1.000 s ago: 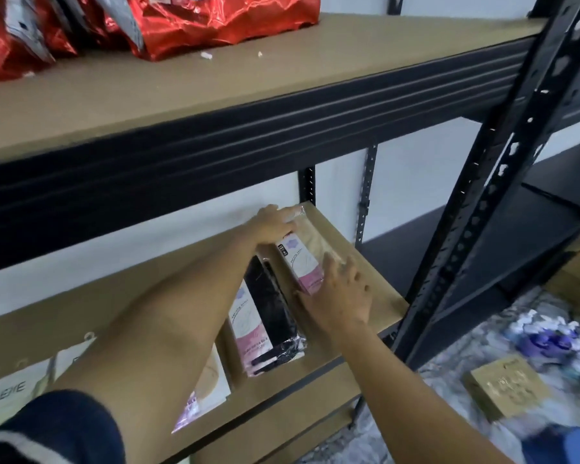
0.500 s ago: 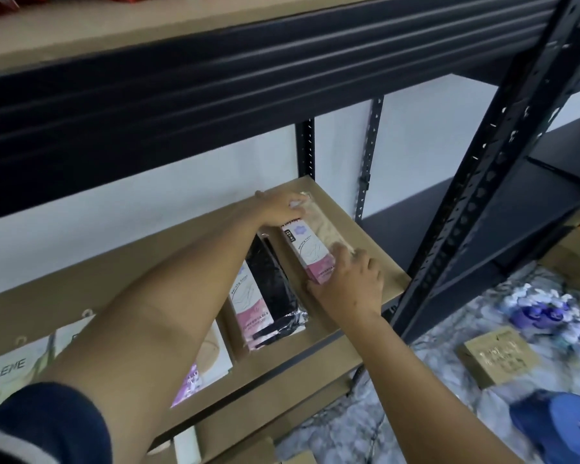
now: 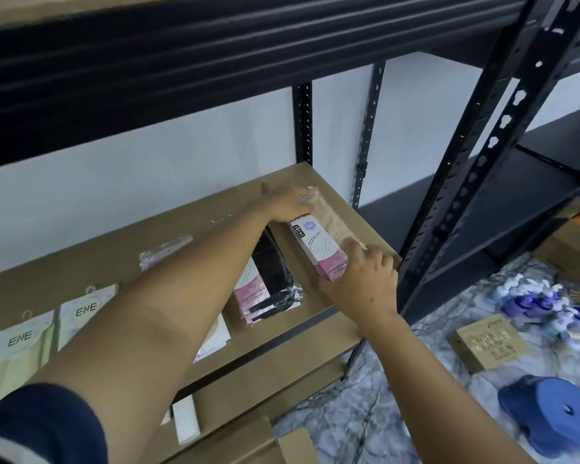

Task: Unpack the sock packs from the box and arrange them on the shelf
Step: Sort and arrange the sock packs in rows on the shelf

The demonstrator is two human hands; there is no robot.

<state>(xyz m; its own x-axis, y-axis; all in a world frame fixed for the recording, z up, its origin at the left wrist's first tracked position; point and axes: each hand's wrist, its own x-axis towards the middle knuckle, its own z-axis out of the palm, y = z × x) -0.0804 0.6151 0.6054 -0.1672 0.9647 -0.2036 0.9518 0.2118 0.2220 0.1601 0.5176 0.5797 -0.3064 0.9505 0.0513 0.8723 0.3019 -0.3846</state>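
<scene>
Pink-white sock pack (image 3: 318, 249); black neighbour pack (image 3: 275, 272); floor (image 3: 382, 406) seemingly grey-marbled (blurred).

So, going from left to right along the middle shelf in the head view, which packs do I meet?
ENE pack → second ENE pack → black sock pack → beige sock pack, left hand at its far end, right hand at its near end.

Sock packs (image 3: 268, 283) lie side by side on the shelf (image 3: 114, 256).

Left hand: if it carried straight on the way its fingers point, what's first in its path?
The left hand rests on the far end of the beige sock pack; beyond that, bare shelf board, then probably the rear upright. Depth is unclear.
</scene>
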